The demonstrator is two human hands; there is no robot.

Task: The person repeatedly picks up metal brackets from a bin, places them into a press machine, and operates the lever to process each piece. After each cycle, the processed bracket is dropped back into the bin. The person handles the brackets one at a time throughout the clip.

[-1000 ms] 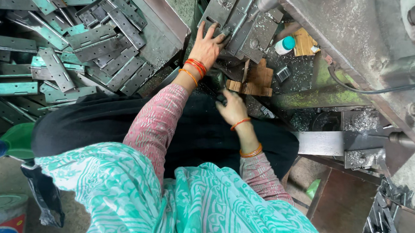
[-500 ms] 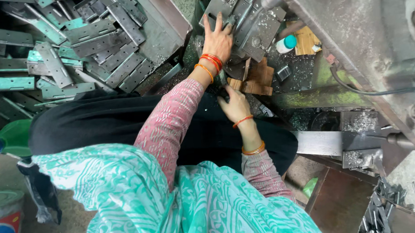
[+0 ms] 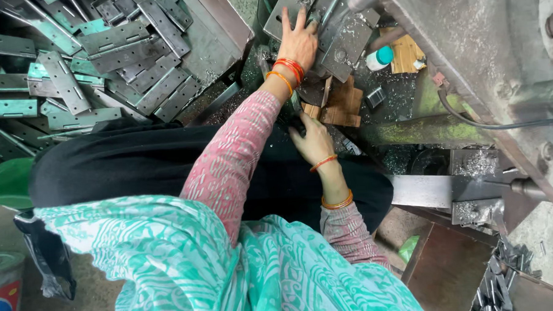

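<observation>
My left hand (image 3: 298, 43) stretches forward and lies flat, fingers spread, on a stack of grey metal hinge plates (image 3: 346, 46) beside the machine. Orange and red bangles ring its wrist. My right hand (image 3: 313, 142) stays close to my black-clad lap, fingers curled by a dark metal piece (image 3: 294, 106) next to some wooden blocks (image 3: 343, 103). Whether it grips that piece is hidden. Pink patterned sleeves and a teal scarf fill the lower part of the view.
A big heap of grey and teal hinge plates (image 3: 95, 64) lies at upper left beside a metal tray (image 3: 218, 29). A heavy grey machine (image 3: 487, 50) with a black cable (image 3: 471, 123) stands on the right. A small white bottle with a teal cap (image 3: 380, 58) and metal shavings (image 3: 476, 164) lie nearby.
My left hand has reached farther forward and now lies spread on the plates by the machine. My right hand has stayed near my lap.
</observation>
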